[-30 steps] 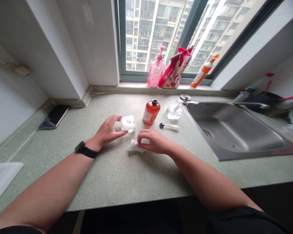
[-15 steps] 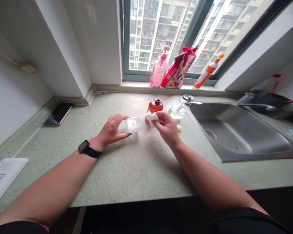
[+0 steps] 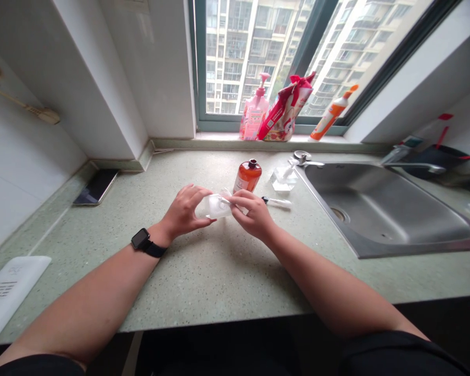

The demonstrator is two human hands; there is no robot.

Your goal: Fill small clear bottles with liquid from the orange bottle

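My left hand [image 3: 190,211] grips a clear, square-sided container [image 3: 217,207] between thumb and fingers, holding it above the counter. A round opening or ring shows on its near face. In my right hand [image 3: 253,214] is a crumpled white tissue [image 3: 226,196], pressed against the container's upper right edge. Just behind both hands stands an amber bottle [image 3: 247,177] with a dark, narrow neck and a pale label. To its right are a clear block-like bottle [image 3: 282,180] and a white pump piece with a black end [image 3: 278,203] lying flat.
A steel sink [image 3: 391,209] takes up the right side. A phone [image 3: 96,187] lies at the back left, a white board-like item [image 3: 15,292] at the near left. On the sill stand a pink pump bottle [image 3: 254,117], a red bag [image 3: 288,109] and an orange-white bottle [image 3: 331,117].
My right hand has moved left and slightly down, bringing the tissue onto the container. The amber bottle and the white pump piece are less covered now. My left hand has shifted slightly right.
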